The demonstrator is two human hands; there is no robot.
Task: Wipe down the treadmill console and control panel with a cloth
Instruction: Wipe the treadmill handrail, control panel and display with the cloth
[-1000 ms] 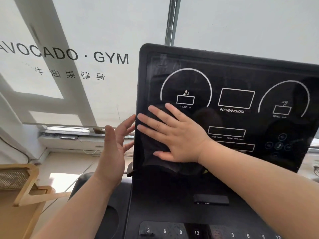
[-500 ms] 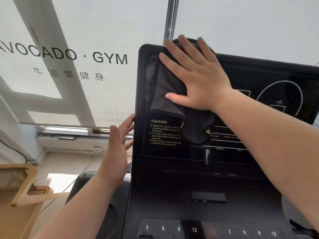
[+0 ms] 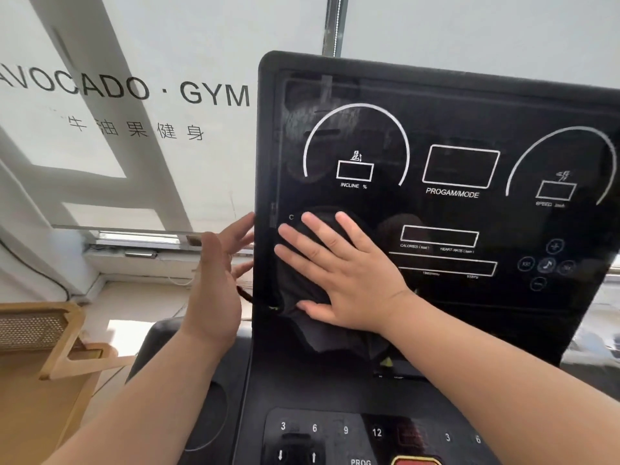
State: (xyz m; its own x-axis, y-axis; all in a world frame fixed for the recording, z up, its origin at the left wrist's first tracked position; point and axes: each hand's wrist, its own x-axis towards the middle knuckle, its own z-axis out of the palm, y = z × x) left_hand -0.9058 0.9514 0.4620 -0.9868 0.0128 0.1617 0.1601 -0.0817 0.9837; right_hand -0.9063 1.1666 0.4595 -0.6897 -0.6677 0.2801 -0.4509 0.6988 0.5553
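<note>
Two hands worked the console (image 3: 436, 95): right hand (image 3: 349, 280), fingers (image 3: 322, 229) spread flat, pinned the dark cloth (image 3: 302, 290) beneath them; unwiped panel stretched rightward; left hand (image 3: 214, 290) hovered open beside its edge.

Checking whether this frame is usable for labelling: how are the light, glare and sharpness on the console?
Head view: bright, even daylight from the window behind; the glossy console shows dim reflections and smears top left; print is sharp; wide-angle bend at the edges; right hand and cloth crisp.
</note>
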